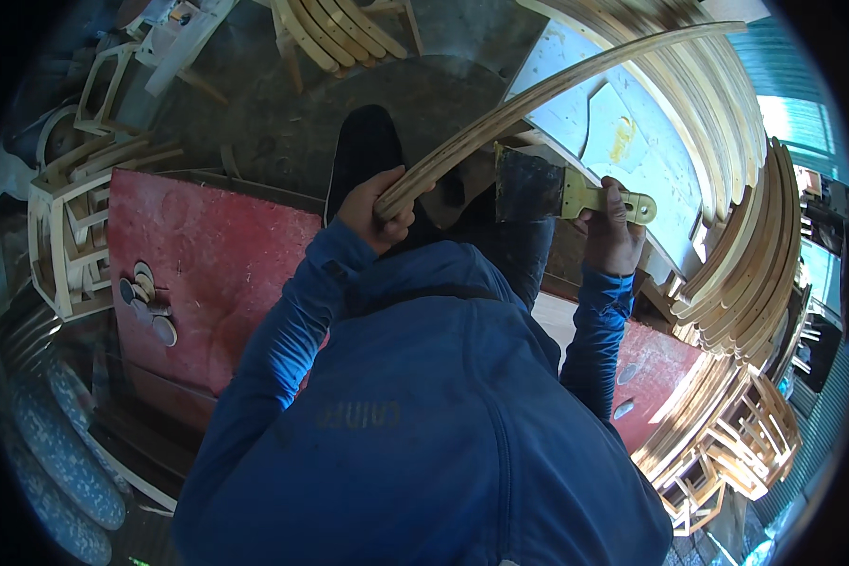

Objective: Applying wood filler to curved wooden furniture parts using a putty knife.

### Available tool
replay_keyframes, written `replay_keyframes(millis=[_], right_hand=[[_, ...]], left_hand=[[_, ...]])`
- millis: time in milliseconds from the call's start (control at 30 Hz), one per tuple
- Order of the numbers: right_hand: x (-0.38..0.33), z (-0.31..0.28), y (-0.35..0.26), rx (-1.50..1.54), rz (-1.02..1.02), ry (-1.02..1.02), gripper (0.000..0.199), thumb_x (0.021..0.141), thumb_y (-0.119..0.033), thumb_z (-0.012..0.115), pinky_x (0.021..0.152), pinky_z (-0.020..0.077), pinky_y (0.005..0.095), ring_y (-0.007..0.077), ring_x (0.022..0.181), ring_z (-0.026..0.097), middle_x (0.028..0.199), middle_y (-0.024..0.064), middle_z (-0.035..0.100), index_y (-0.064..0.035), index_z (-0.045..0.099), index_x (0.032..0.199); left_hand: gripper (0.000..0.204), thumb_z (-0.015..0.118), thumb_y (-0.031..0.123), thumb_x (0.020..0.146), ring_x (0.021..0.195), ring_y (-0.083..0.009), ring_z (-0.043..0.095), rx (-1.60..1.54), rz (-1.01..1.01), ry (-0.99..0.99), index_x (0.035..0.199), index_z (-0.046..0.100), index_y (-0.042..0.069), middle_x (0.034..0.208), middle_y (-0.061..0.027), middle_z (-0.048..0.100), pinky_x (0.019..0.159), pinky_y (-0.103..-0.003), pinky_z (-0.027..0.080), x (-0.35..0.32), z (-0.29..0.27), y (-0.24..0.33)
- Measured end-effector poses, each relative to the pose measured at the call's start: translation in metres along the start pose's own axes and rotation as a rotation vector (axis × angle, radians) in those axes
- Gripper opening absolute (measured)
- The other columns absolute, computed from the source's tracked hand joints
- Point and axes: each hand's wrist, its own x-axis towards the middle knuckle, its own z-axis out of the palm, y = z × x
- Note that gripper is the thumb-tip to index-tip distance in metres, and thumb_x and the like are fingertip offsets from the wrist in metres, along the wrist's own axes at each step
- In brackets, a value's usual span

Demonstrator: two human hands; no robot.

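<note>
My left hand (379, 209) is closed round the near end of a long curved wooden strip (528, 99). The strip slants up and away to the far right, above a pale blue board. In my right hand (615, 226) is a putty knife (575, 194) with a yellowish handle. Its wide, dark, stained blade points left, toward the wooden strip but apart from it. The thumb lies over the handle, and the other fingers are partly hidden behind it.
On the right, many curved wooden strips (745, 255) are stacked beside the pale blue board (623, 141), which bears a yellow smear. A red board (208, 274) with several small round discs lies at my left. Wooden frames (71, 226) stand at the far left, and more (740, 443) at the lower right.
</note>
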Motion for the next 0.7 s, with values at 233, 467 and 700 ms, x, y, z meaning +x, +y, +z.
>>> replay_keyframes(millis=[233, 467, 700], right_hand=[[0.009, 0.013, -0.008, 0.021, -0.057, -0.039, 0.033, 0.092, -0.022, 0.075, 0.053, 0.0552, 0.0310, 0.0196, 0.063, 0.065, 0.090, 0.0117, 0.068, 0.0032, 0.065, 0.111], [0.015, 0.001, -0.006, 0.024, -0.124, 0.017, 0.032, 0.091, -0.021, 0.075, 0.053, 0.0544, 0.0300, 0.0203, 0.068, 0.066, 0.094, 0.0118, 0.069, 0.0031, 0.066, 0.110], [0.013, -0.010, -0.002, 0.037, -0.117, 0.108, 0.032, 0.091, -0.021, 0.076, 0.053, 0.0535, 0.0304, 0.0197, 0.066, 0.065, 0.092, 0.0111, 0.069, 0.0033, 0.066, 0.109]], left_hand=[[0.049, 0.040, 0.037, 0.106, 0.042, -0.0098, 0.040, 0.012, 0.007, -0.083, 0.122, 0.059, -0.006, 0.055, -0.0027, 0.051, 0.038, -0.023, 0.030, -0.003, -0.001, 0.000], [0.050, 0.042, 0.039, 0.106, 0.042, -0.0094, 0.041, 0.008, 0.008, -0.050, 0.121, 0.059, -0.005, 0.054, -0.0031, 0.051, 0.037, -0.022, 0.032, -0.004, 0.002, 0.002], [0.051, 0.043, 0.041, 0.105, 0.042, -0.0096, 0.042, 0.040, -0.023, -0.046, 0.121, 0.059, -0.005, 0.054, -0.0031, 0.051, 0.037, -0.022, 0.031, -0.002, 0.000, -0.001]])
